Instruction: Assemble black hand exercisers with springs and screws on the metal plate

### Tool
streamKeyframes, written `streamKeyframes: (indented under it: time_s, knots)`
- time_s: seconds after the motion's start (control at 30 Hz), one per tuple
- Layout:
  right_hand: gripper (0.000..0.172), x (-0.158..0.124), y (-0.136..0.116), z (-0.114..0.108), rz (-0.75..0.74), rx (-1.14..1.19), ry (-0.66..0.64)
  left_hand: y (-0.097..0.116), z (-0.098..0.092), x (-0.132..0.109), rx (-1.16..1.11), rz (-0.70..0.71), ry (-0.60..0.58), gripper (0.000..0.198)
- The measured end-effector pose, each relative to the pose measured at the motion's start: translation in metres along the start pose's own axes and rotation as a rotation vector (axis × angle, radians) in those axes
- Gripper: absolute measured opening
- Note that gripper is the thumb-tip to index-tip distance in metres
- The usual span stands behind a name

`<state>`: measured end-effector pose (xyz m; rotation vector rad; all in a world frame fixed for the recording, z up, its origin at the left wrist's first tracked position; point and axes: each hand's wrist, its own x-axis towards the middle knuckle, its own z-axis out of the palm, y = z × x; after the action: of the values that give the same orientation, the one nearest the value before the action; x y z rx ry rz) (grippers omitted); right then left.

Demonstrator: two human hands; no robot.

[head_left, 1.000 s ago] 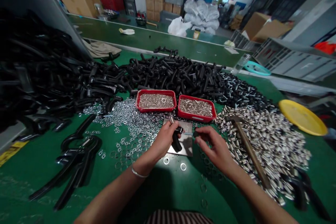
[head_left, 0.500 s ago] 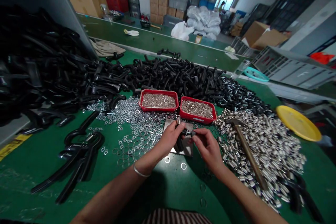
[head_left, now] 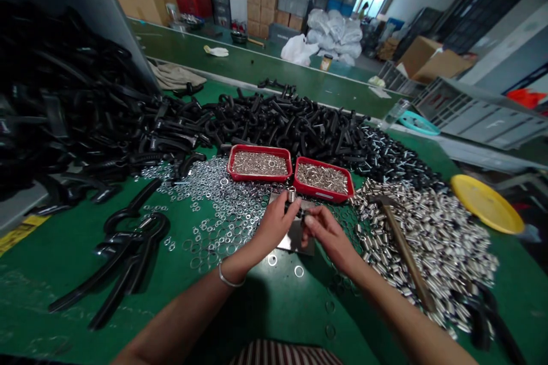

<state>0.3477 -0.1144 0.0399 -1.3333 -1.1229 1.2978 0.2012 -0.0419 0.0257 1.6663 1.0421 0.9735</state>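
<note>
My left hand (head_left: 273, 224) is closed around a small black part with a silver sleeve (head_left: 291, 194) sticking up above the thumb. My right hand (head_left: 327, 232) pinches a small dark piece and presses it against that part from the right. Both hands meet over a grey metal plate (head_left: 296, 239) lying on the green table (head_left: 77, 251). Just beyond them stand two red trays, the left tray (head_left: 259, 163) holding small silver washers and the right tray (head_left: 324, 177) holding silver sleeves.
Loose washers (head_left: 214, 205) spread left of the hands; a heap of silver sleeves (head_left: 432, 239) with a hammer (head_left: 402, 248) lies right. Black hooks (head_left: 274, 120) pile up behind and left, black handles (head_left: 124, 256) lie nearer. A yellow plate (head_left: 486, 202) sits far right.
My right hand has moved left until it meets my left hand and the part it holds. The gap between the hands has closed.
</note>
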Motion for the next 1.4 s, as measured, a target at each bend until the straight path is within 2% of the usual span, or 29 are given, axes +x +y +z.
streamKeyframes:
  time_s: [0.07,0.17,0.23,0.27,0.37,0.43,0.57,0.6,0.63,0.67,0.73,0.77,0.8,0.83,0.93,0.97,1.0,1.1,1.13,1.17,1.23,1.27,1.3,1.4]
  knots:
    - [0.036,0.001,0.0,0.002,0.061,0.062,-0.026,-0.004,0.0,0.001,0.045,0.041,-0.003,0.021]
    - [0.055,0.005,0.004,-0.003,0.293,0.209,-0.253,-0.006,-0.001,0.002,0.087,0.128,-0.061,0.02]
    - [0.068,0.008,0.005,-0.007,0.385,0.181,-0.349,-0.008,-0.001,0.002,0.084,0.147,-0.097,0.019]
    - [0.067,0.008,0.006,-0.009,0.36,0.097,-0.326,-0.008,-0.002,0.003,0.073,0.138,-0.101,0.019]
    - [0.051,0.006,0.006,-0.011,0.135,-0.202,-0.111,-0.01,-0.002,0.004,0.019,0.102,-0.083,0.02]
    - [0.047,0.001,0.006,-0.008,0.099,-0.235,-0.114,-0.008,-0.003,0.004,0.001,0.112,-0.081,0.019]
    - [0.076,-0.007,0.005,0.0,0.312,-0.104,-0.516,-0.006,-0.004,0.002,0.012,0.136,-0.183,0.021]
    - [0.077,-0.007,0.004,0.0,0.328,-0.124,-0.532,-0.007,-0.004,0.002,0.018,0.128,-0.188,0.022]
    - [0.073,-0.006,0.003,-0.001,0.306,-0.184,-0.487,-0.008,-0.004,0.003,0.023,0.112,-0.171,0.023]
    - [0.064,-0.004,0.002,-0.002,0.237,-0.283,-0.374,-0.009,-0.004,0.004,0.024,0.091,-0.147,0.024]
    - [0.046,0.0,0.002,-0.007,0.01,-0.517,-0.07,-0.012,-0.003,0.006,0.012,0.049,-0.107,0.023]
    - [0.041,0.001,0.003,-0.01,-0.076,-0.582,0.017,-0.013,-0.003,0.006,-0.004,0.034,-0.105,0.023]
    - [0.04,0.003,0.004,-0.011,-0.118,-0.599,0.034,-0.013,-0.003,0.006,-0.018,0.032,-0.111,0.023]
    - [0.042,0.003,0.006,-0.013,-0.11,-0.577,-0.01,-0.013,-0.002,0.006,-0.023,0.044,-0.122,0.023]
    - [0.07,0.003,0.011,-0.015,0.091,-0.407,-0.286,-0.012,-0.002,0.005,0.026,0.115,-0.151,0.024]
    - [0.075,0.002,0.011,-0.015,0.136,-0.382,-0.326,-0.012,-0.002,0.004,0.05,0.127,-0.158,0.024]
    - [0.073,0.001,0.012,-0.014,0.14,-0.392,-0.304,-0.012,-0.002,0.004,0.064,0.128,-0.161,0.024]
    - [0.053,-0.002,0.012,-0.012,0.026,-0.453,-0.091,-0.011,-0.003,0.002,0.052,0.113,-0.138,0.023]
    - [0.052,-0.003,0.012,-0.011,0.02,-0.412,-0.091,-0.01,-0.004,0.002,0.046,0.121,-0.136,0.023]
    - [0.055,-0.003,0.014,-0.01,0.062,-0.321,-0.167,-0.009,-0.004,0.001,0.049,0.139,-0.14,0.023]
    - [0.07,-0.003,0.016,-0.008,0.232,-0.094,-0.4,-0.009,-0.005,0.0,0.082,0.184,-0.169,0.022]
    - [0.075,-0.003,0.017,-0.007,0.297,-0.032,-0.456,-0.009,-0.005,0.0,0.107,0.197,-0.183,0.022]
    - [0.076,-0.002,0.017,-0.007,0.315,-0.034,-0.439,-0.01,-0.004,0.0,0.132,0.198,-0.184,0.021]
    - [0.054,0.0,0.014,-0.007,0.129,-0.272,-0.11,-0.014,0.0,0.002,0.148,0.143,-0.151,0.02]
